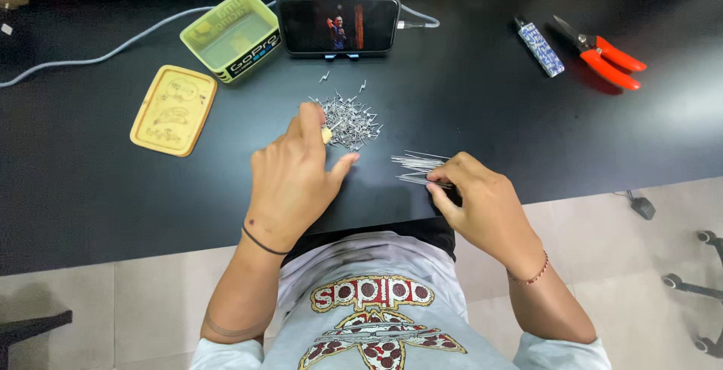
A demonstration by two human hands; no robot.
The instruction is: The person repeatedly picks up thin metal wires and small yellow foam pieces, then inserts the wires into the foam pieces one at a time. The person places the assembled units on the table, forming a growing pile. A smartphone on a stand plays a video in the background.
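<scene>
- The loose heap of small bent silver metal pins [348, 120] lies on the black tabletop [113, 189], just in front of the propped black phone [338, 23].
- The left hand [295, 178] rests at the heap's near-left edge, fingers partly curled; whether it pinches a pin cannot be told.
- The right hand [482, 200], right of the heap, pinches a bundle of thin straight silver wires [419, 167].
- Pins look light, stiff, sharp and slippery; best picked singly at mid-shaft.

You worked at a black table [113, 189] bearing silver pins [348, 120], a yellow-green box [230, 36], its pale yellow lid [173, 109], red-handled cutters [606, 55] and a blue-white patterned lighter [540, 46].
</scene>
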